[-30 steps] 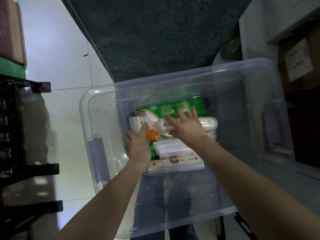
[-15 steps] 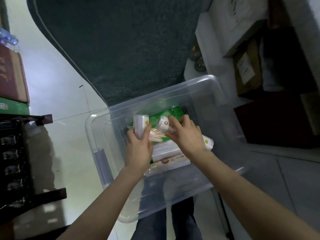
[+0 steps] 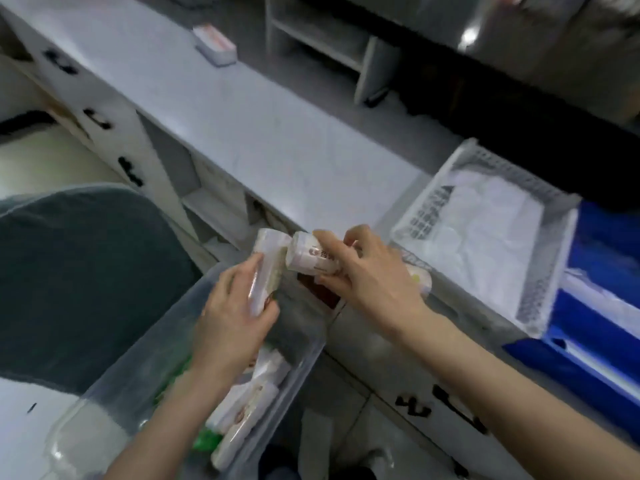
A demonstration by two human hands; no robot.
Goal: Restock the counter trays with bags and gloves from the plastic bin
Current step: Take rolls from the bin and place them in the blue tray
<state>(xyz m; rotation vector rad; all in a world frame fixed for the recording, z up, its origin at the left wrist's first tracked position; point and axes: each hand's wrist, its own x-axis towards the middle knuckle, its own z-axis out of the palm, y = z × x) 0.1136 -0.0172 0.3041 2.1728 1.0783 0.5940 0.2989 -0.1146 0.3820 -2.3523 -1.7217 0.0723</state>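
Left roll [image 3: 268, 251], right roll [image 3: 306, 256] now lifted out of plastic bin [image 3: 114, 386] to desk [image 3: 277, 140] edge; left hand [image 3: 232, 320] wraps one, right hand [image 3: 370, 285] pinches other. White tray [image 3: 533, 306] near: placing next.

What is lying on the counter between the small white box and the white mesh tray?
Nothing: in the head view, the grey counter top is bare between the small white box and the white mesh tray.
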